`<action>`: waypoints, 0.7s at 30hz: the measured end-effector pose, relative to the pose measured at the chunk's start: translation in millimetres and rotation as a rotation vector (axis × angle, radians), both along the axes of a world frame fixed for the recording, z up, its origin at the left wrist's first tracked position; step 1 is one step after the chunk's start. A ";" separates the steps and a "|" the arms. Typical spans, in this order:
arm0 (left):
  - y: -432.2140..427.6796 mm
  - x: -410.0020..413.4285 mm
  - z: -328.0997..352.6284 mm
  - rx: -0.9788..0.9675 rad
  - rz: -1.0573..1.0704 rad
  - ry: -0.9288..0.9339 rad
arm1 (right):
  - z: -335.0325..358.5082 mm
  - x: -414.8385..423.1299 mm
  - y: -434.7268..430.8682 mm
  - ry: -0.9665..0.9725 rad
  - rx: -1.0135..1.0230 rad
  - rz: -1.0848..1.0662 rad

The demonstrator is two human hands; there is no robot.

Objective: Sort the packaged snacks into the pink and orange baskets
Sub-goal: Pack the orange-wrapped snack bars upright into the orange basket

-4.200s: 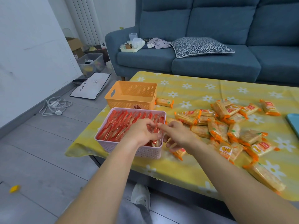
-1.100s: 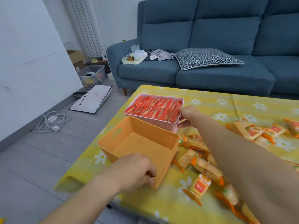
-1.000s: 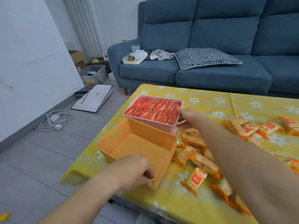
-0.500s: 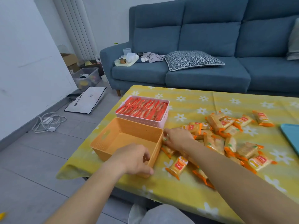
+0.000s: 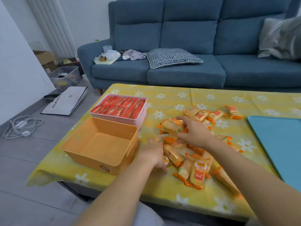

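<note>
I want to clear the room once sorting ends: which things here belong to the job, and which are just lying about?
Job: pink basket, red packets in it, orange basket, orange packets, left hand, right hand gripping some packets.

Lying about: blue tray, patterned cushion, white bag, cable, clear bin, sofa.

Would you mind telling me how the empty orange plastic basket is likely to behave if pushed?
Being empty, the orange plastic basket is probably light and should slide readily on the yellow flowered tablecloth. Its wide flat base suggests it would not tip. It sits near the cloth's front edge, so a shove that way might drop it.
</note>
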State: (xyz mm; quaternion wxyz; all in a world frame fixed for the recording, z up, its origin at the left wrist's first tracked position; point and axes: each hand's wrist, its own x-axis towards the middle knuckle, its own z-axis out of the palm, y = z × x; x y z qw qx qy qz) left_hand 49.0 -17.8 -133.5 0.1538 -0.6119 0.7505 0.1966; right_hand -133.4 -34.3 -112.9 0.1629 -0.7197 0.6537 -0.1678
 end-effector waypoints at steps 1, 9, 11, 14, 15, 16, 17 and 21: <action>-1.8 0.3 -4.2 -0.032 -0.007 -0.038 | -3.9 -6.9 4.8 0.040 0.044 0.023; -5.8 14.8 -27.3 -0.129 0.007 0.079 | -32.0 35.5 37.5 0.505 0.127 0.104; -8.3 17.6 -30.3 -0.180 0.037 0.145 | -38.8 48.8 40.4 0.454 0.162 0.111; -10.7 20.9 -30.8 -0.159 0.047 0.117 | -44.9 49.1 31.5 0.282 0.257 0.083; -11.5 21.1 -30.6 -0.160 0.043 0.099 | -46.2 46.2 28.2 0.220 0.281 0.078; -11.5 20.6 -29.4 -0.163 0.040 0.087 | -46.0 43.4 26.0 0.171 0.287 0.077; -12.0 20.2 -29.3 -0.171 0.039 0.091 | -44.6 40.9 24.9 0.134 0.282 0.078; -16.4 18.3 -30.1 -0.221 0.067 0.176 | -7.1 24.1 20.1 -0.068 0.152 0.024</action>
